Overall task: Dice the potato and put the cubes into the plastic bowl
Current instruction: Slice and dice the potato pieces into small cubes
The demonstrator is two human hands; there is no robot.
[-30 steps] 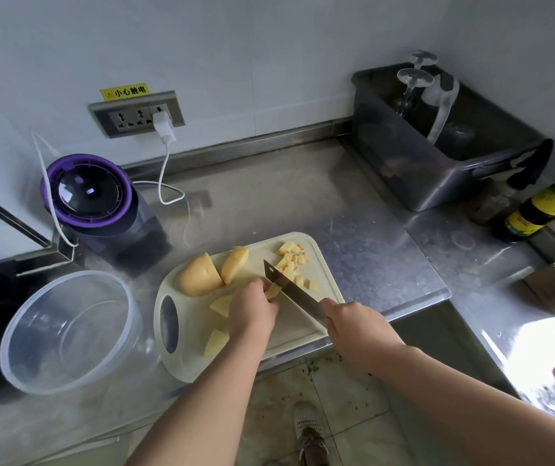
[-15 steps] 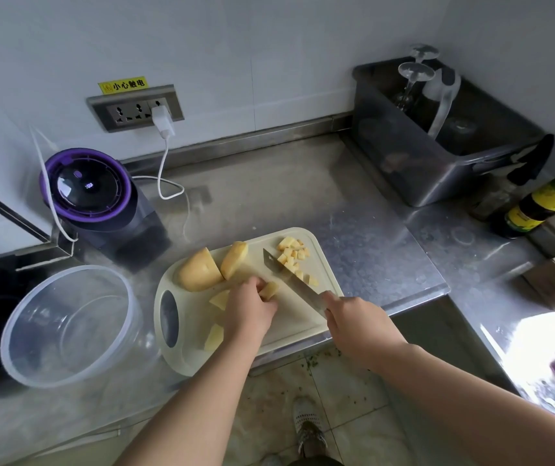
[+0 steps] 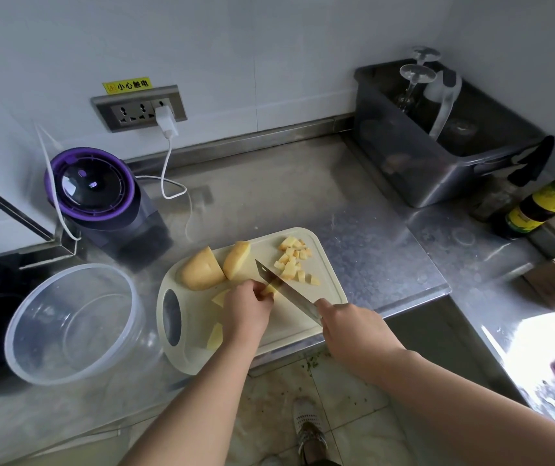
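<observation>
one pale plastic cutting board (image 3: 289, 326) with an oval handle hole lies on the brushed steel counter (image 3: 303, 196). on it are two big rounded potato chunks (image 3: 200, 272) side by side at the far edge, two flat wedges (image 3: 214, 336) by the left wrist, and a loose heap of small yellow cubes (image 3: 292, 260), a dozen or so, in the far right corner. the left hand (image 3: 245, 307) curls its fingers down, pinching a small potato piece (image 3: 271, 290) against the board, while the right hand (image 3: 346, 327) is clenched round the handle of one steel knife (image 3: 282, 290), blade slanting across that piece. one round clear plastic bowl (image 3: 74, 326) stands just left of the board.
</observation>
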